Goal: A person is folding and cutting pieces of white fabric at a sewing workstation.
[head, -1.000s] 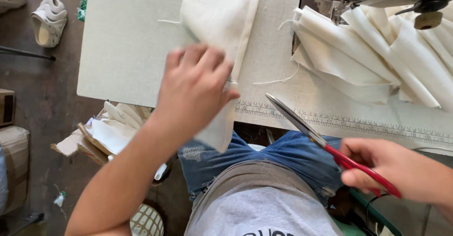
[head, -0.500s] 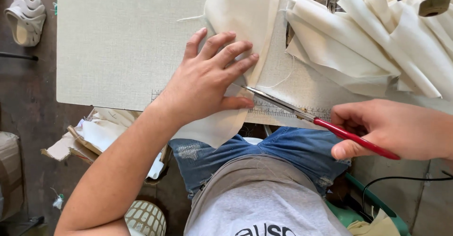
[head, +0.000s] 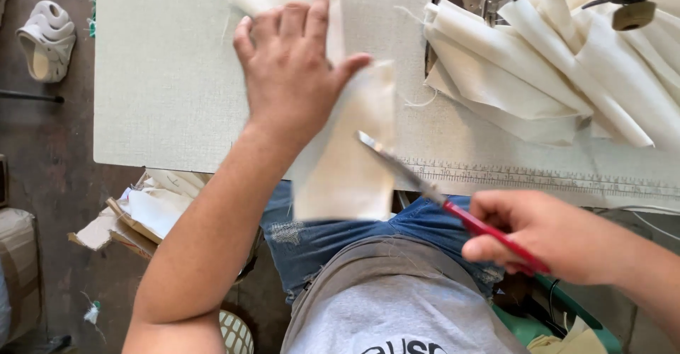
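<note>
While left hand (head: 294, 78) slid fabric strip (head: 340, 163) up, scissors (head: 453, 205) backed off

Bare forearms, no sleeves visible. Left hand (head: 294, 56) and right hand (head: 542, 235) ungloved. Grey printed T-shirt (head: 397, 304); blue distressed denim jeans (head: 333, 237).

Counter (head: 163, 106): pale grey-green woven surface, evenly lit, with a printed ruler strip (head: 538, 177) along its near edge. Floor (head: 42, 177): dark, stained, worn concrete. 1 pale sandal (head: 46, 39) lies on the floor at upper left. Cardboard and cloth scraps (head: 134, 219) sit below the counter edge. White lattice basket (head: 237, 333) partly visible beneath.
</note>
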